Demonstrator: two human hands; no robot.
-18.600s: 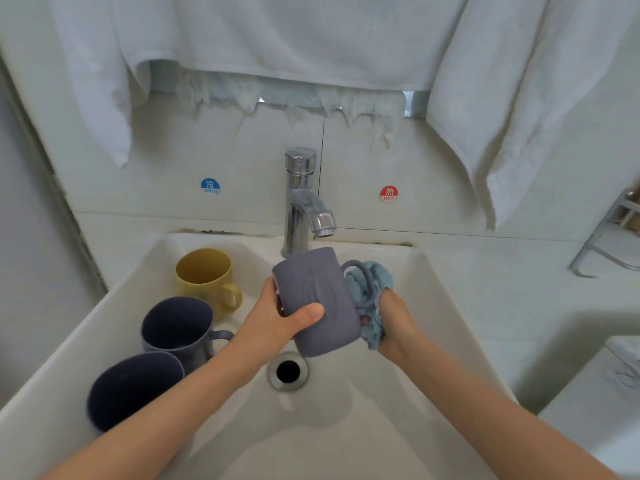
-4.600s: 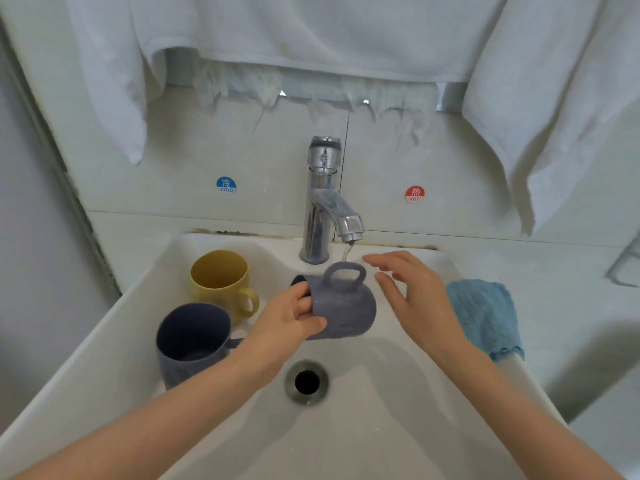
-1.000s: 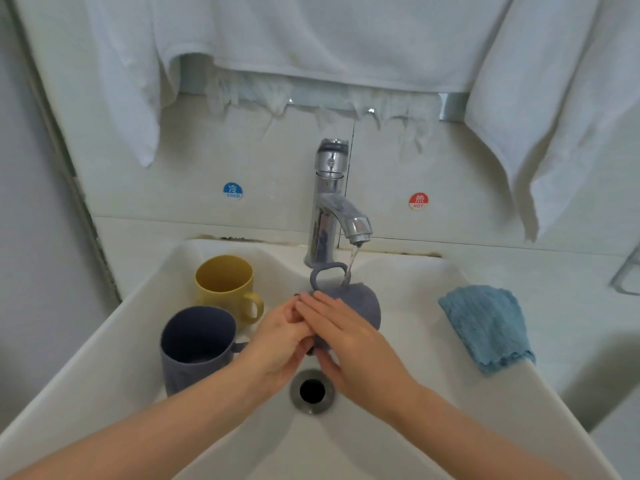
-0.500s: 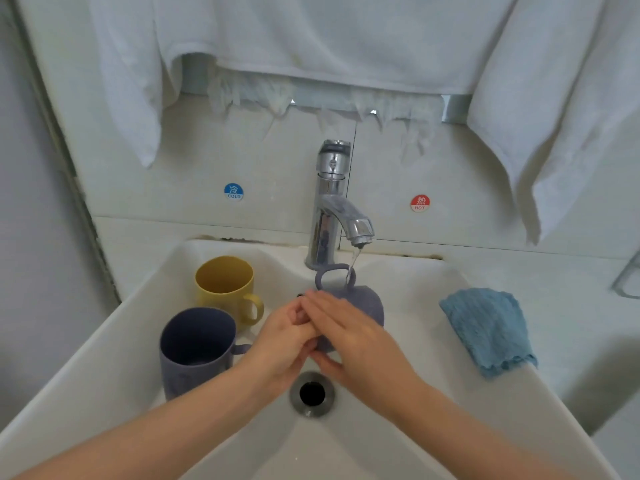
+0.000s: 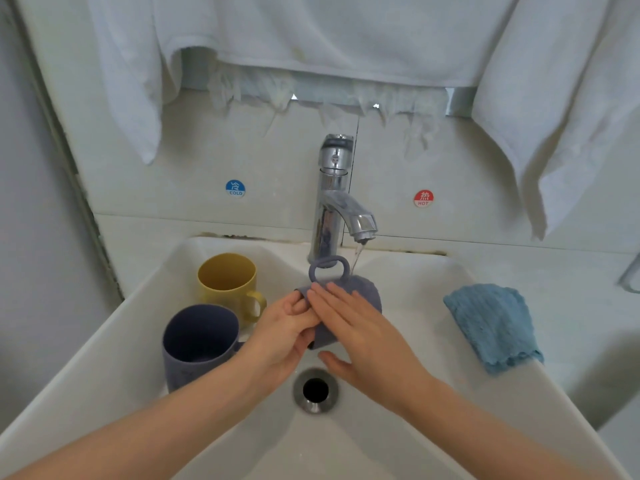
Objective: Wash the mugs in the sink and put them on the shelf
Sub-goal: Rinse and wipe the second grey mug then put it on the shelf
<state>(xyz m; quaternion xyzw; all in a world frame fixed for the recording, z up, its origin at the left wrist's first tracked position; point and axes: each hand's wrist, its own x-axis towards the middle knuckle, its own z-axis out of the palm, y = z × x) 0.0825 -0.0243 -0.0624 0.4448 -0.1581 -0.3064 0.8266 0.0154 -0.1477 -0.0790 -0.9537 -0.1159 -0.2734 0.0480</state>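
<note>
A grey-purple mug (image 5: 363, 293) lies on its side above the white sink (image 5: 408, 341), handle up, under a thin stream from the chrome tap (image 5: 334, 199). My left hand (image 5: 280, 337) grips the mug at its rim. My right hand (image 5: 360, 337) lies flat across the mug's side, fingers straight, thumb underneath. A yellow mug (image 5: 228, 285) and a dark blue mug (image 5: 199, 342) stand upright at the sink's left side.
A blue cloth (image 5: 493, 327) lies on the sink's right rim. The drain (image 5: 315, 389) sits just below my hands. White towels (image 5: 311, 36) hang over the wall above. Cold and hot stickers flank the tap. A metal rack edge (image 5: 632, 278) shows at far right.
Both hands stay on the grey-purple mug under the running water; my right hand has slid a little along its side. The other mugs and the cloth have not moved.
</note>
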